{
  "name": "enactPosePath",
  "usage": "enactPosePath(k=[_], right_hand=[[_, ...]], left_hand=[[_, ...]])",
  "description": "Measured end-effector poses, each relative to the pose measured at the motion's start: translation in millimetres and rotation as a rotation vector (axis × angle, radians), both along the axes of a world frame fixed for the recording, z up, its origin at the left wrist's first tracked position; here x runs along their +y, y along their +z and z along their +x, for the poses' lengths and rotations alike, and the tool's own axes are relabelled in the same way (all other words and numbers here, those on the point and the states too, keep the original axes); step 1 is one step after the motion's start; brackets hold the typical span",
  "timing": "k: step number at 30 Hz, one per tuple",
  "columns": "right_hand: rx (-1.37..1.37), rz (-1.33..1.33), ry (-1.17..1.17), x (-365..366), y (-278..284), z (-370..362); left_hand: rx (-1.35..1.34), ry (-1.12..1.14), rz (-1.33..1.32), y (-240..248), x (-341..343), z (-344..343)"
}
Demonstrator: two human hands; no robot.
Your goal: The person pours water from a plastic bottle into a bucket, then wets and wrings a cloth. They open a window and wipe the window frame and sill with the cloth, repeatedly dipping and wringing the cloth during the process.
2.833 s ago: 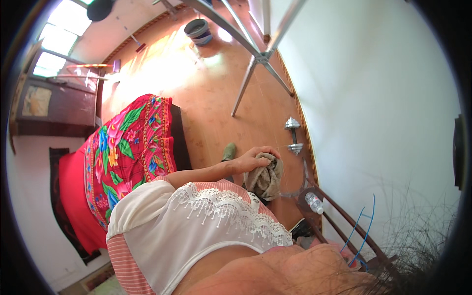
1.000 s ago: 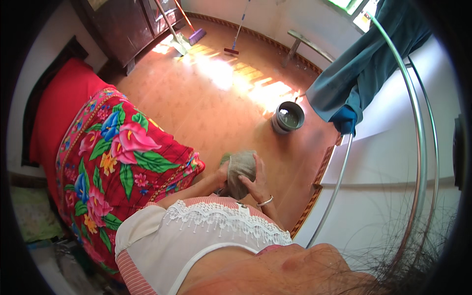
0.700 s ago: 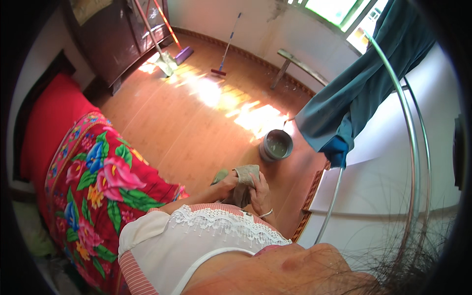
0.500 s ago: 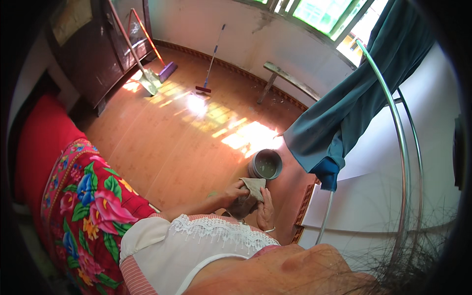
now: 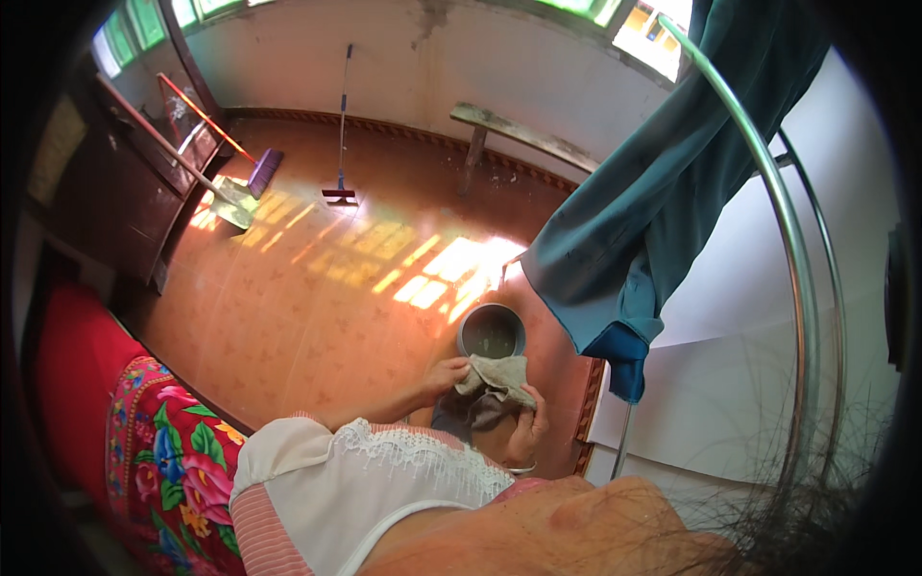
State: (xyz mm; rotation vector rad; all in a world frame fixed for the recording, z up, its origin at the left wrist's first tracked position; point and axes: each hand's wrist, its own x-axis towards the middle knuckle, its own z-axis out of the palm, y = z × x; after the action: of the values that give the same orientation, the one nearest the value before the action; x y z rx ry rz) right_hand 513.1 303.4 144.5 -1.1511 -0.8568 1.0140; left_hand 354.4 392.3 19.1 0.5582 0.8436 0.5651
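A greyish-brown cloth (image 5: 492,384) is stretched between my two hands in front of my body. My left hand (image 5: 446,375) pinches its left edge. On the other side, the fingers of my right hand (image 5: 527,418) are closed on the cloth's right edge, with a white bracelet at the wrist. The cloth's lower part hangs in folds towards my clothes. Just beyond it stands a round grey bucket (image 5: 465,331) with murky liquid inside, and the cloth's top edge overlaps the near rim in view.
A teal curtain (image 5: 615,259), knotted at its end, hangs to the right beside a curved metal rail (image 5: 783,221). At the far left lean a purple broom (image 5: 265,173) and a shovel (image 5: 233,204). A squeegee (image 5: 340,197) and a wooden bench (image 5: 523,136) stand by the far wall. Flowered bedding (image 5: 178,451) lies left.
The cloth has gone from bunched to spread wider, and my hands have moved slightly apart. The view has shifted, so the bucket and curtain appear further left.
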Motion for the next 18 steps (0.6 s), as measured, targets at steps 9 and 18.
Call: enactPosePath(k=[9, 18], right_hand=[[0.292, -0.103, 0.041, 70, -25, 70], [0.393, -0.286, 0.055, 152, -108, 105]], left_hand=[[0.153, 0.128, -0.364, -52, 89, 57], [0.362, -0.077, -0.525, -174, 143, 86]])
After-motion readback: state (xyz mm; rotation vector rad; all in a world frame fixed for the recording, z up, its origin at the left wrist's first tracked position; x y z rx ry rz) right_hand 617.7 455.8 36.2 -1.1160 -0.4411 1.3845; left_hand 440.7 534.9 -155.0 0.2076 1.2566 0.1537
